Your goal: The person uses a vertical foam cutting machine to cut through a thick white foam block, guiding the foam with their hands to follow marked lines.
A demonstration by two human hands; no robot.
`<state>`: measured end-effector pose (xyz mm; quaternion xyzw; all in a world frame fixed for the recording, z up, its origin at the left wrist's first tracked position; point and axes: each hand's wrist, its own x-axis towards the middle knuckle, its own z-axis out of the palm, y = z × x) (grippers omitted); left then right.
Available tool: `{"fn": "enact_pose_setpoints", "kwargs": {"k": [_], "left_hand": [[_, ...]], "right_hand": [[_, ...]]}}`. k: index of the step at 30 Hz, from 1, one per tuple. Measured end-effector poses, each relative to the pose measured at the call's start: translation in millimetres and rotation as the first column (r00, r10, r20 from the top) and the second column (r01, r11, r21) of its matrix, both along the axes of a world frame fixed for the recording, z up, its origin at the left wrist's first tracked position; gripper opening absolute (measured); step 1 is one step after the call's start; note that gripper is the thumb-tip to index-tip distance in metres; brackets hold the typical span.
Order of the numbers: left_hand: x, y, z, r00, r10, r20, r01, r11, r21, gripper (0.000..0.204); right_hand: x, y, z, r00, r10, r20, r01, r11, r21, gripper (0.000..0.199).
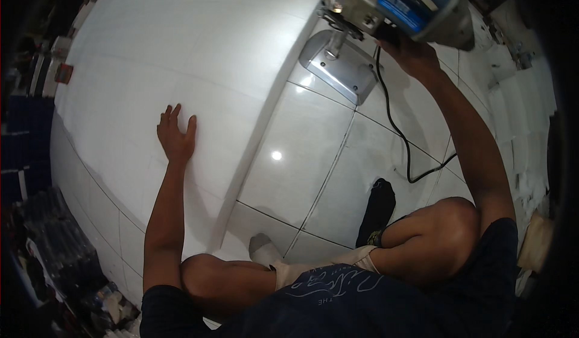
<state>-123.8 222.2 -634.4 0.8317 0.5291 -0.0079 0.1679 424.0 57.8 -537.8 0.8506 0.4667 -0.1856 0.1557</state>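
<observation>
Dark navy T-shirt cloth [362, 308] with pale printed lettering fills the bottom of the frame, just below beige shorts [301, 270] and bent bare knees. At centre left, the left hand [175, 137] lies palm down with fingers spread and loose, grasping nothing, on a broad, flat white layer of sheet material [169, 54] whose thick straight edge slants down through the middle. At upper right, the right hand [416, 59] is closed around the black handle side of a grey metal machine with a blue label [368, 3], though most of its fingers are hidden. Beneath that machine, a silvery flat base plate [347, 75] sits beside the white edge, over white floor tiles [307, 139]. One black cable [395, 127] curves down toward a black-socked foot [377, 211].
</observation>
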Motion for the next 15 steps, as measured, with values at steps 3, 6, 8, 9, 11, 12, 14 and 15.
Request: {"fn": "enact_pose_setpoints", "kwargs": {"k": [3, 6, 8, 9, 11, 12, 14, 15], "left_hand": [[-1, 11, 6, 0.996, -0.085, 0.000, 0.085, 0.995, 0.055, 0.055], [-2, 16, 25, 0.968, -0.180, -0.174, 0.185, 0.983, 0.012, 0.058], [7, 28, 45, 0.941, -0.208, -0.268, 0.202, 0.978, -0.052, 0.060], [13, 33, 53, 0.909, -0.226, -0.350, 0.191, 0.973, -0.133, 0.062], [33, 41, 73, 0.813, -0.255, -0.523, 0.171, 0.964, -0.204, 0.064], [42, 45, 81, 0.698, -0.282, -0.659, 0.117, 0.952, -0.284, 0.067], [54, 54, 87, 0.592, -0.315, -0.742, 0.125, 0.945, -0.301, 0.068], [58, 57, 88, 0.486, -0.363, -0.795, 0.125, 0.929, -0.348, 0.070]], "right_hand": [[15, 10, 5, 0.996, 0.072, 0.051, -0.077, 0.992, 0.099, 0.078], [13, 17, 14, 0.994, 0.090, -0.062, -0.082, 0.990, 0.113, 0.079], [15, 19, 21, 0.989, 0.102, -0.103, -0.087, 0.986, 0.141, 0.072], [15, 19, 26, 0.982, 0.131, -0.139, -0.110, 0.983, 0.149, 0.065], [13, 19, 27, 0.979, 0.097, -0.178, -0.058, 0.975, 0.213, 0.056], [12, 17, 24, 0.972, 0.115, -0.206, -0.046, 0.949, 0.313, 0.053], [9, 18, 16, 0.958, 0.171, -0.232, -0.038, 0.872, 0.488, 0.048], [14, 19, 15, 0.951, 0.189, -0.245, -0.040, 0.861, 0.508, 0.048]]}}
